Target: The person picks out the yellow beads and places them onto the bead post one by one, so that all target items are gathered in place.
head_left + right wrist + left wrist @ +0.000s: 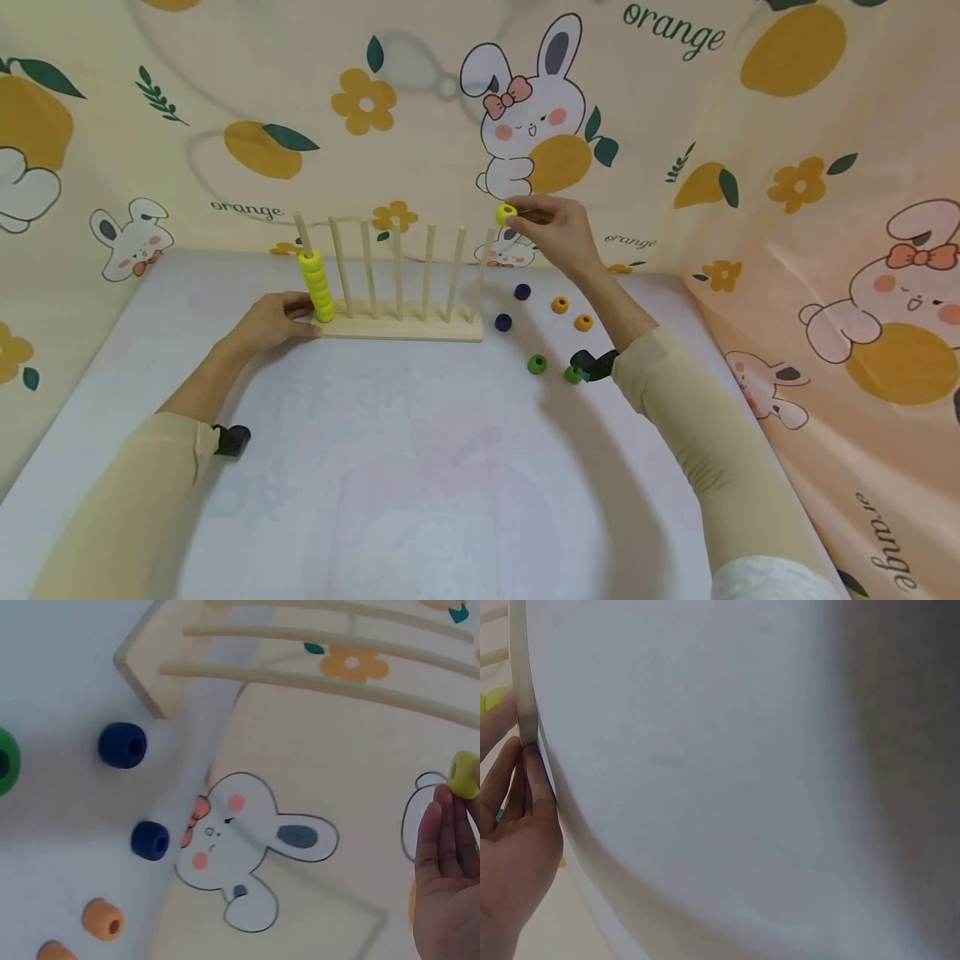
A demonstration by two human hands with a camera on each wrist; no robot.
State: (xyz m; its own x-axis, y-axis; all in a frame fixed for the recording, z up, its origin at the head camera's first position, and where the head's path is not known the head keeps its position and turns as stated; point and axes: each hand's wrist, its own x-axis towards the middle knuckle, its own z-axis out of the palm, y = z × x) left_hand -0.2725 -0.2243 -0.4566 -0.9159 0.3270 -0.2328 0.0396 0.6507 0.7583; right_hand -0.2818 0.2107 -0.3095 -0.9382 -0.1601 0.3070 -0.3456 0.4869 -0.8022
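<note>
A wooden rack [405,327] with several upright pegs stands on the white table [420,467]. Its leftmost peg carries a stack of yellow beads [318,285]. My left hand [272,320] grips the rack's left end, next to that stack. My right hand [558,229] is raised above the rack's right end and pinches a yellow bead [506,214], also seen in the right wrist view as the yellow bead [465,774] at the fingertips [439,825]. The left wrist view shows my left hand [514,825] against the base's edge [525,690].
Loose beads lie right of the rack: two dark blue beads [513,307], two orange beads [572,313] and two green beads [537,363]. Patterned cloth walls rise behind and to the right of the table. A wide bare stretch of table lies in front.
</note>
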